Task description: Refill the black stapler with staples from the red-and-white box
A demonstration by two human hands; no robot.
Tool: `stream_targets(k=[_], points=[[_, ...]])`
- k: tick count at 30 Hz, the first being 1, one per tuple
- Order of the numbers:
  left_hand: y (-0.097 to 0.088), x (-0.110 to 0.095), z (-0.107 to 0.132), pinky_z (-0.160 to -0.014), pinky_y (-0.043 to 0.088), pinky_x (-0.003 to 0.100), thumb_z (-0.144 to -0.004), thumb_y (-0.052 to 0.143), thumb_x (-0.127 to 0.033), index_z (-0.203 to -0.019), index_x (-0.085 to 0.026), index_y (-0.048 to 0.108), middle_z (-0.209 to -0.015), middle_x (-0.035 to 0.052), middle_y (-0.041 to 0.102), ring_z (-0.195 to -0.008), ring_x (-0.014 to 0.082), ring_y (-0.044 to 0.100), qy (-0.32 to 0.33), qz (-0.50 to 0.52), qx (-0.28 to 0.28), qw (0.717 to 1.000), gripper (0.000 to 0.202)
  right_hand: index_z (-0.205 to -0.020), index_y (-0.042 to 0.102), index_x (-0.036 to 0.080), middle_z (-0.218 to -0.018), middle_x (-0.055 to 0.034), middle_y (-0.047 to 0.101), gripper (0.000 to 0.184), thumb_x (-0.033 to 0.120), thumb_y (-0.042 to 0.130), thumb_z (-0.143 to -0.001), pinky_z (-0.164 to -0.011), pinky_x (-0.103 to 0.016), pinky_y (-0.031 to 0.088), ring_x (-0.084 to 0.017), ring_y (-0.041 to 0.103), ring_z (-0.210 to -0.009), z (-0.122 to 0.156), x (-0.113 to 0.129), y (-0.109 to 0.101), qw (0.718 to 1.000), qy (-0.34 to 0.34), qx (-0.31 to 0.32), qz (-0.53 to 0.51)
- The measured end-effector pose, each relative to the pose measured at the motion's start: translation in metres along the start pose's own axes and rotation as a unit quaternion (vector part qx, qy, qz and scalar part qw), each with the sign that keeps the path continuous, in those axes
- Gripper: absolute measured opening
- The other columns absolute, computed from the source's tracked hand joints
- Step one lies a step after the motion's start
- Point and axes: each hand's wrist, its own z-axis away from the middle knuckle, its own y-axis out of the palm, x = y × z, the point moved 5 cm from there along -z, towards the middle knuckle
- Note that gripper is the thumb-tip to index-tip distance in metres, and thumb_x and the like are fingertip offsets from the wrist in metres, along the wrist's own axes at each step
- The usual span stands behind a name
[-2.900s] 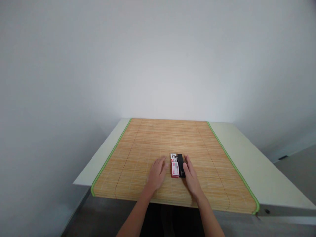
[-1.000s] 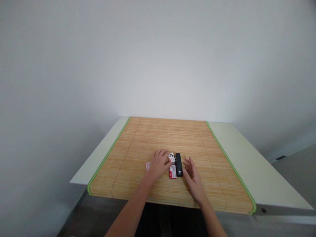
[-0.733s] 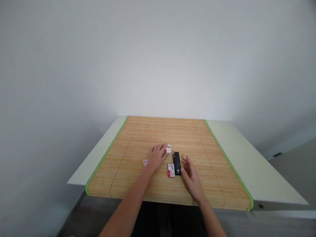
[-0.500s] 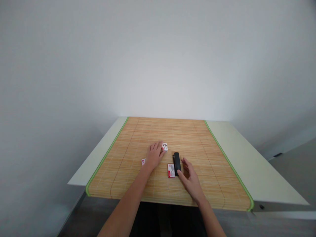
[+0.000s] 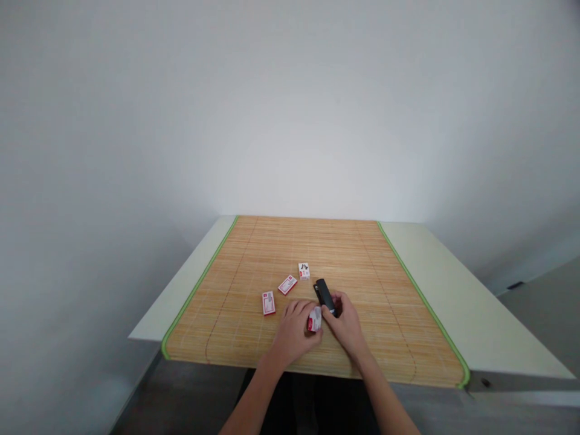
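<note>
In the head view my left hand (image 5: 293,333) is closed around a small red-and-white cardboard box (image 5: 314,319), fingers over its far side and thumb at the near right. Just right of it, my right hand (image 5: 348,327) grips the near end of a black stapler (image 5: 324,293) between thumb and fingers. The stapler is tilted, its far end pointing away and slightly left. Beyond my left hand lie a red-and-white box (image 5: 269,303) and another slanted one (image 5: 287,284). Farther back is a white box (image 5: 304,270) with dark pictures on top.
A bamboo mat (image 5: 235,266) with green edging covers the middle of the white table (image 5: 457,290). Its front edge hangs close to my forearms. A plain wall (image 5: 299,121) rises right behind the table.
My left hand has come back towards me and right, uncovering two boxes, and has taken hold of the box beside the stapler. My right hand has closed on the stapler, which has turned.
</note>
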Motion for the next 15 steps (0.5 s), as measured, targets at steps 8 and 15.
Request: stream_targets(k=[8,15], points=[[-0.007,-0.011,0.01,-0.123,0.032,0.05,-0.076,0.065,-0.017,-0.15,-0.037,0.051,-0.138,-0.0009,0.066,-0.136,0.0272,0.05,0.112,0.025,0.079,0.99,0.079,-0.116,0.07,0.026,-0.116,-0.006,0.072,0.032,0.034,0.064,-0.085,-0.103,-0.048,0.049,-0.028,0.065,-0.111,-0.02,0.003,-0.004,0.996,-0.068,0.061,-0.005],[-0.018,0.004,0.014,-0.115,0.039,0.055,-0.099,0.05,-0.03,-0.132,-0.03,0.066,-0.132,0.0065,0.067,-0.124,0.0288,0.057,-0.003,-0.032,-0.063,0.998,0.036,-0.115,0.075,0.026,-0.117,-0.0043,0.075,0.036,0.033,0.067,-0.081,-0.107,-0.05,0.047,-0.028,0.065,-0.113,-0.048,-0.003,0.002,0.987,-0.071,0.146,-0.01]])
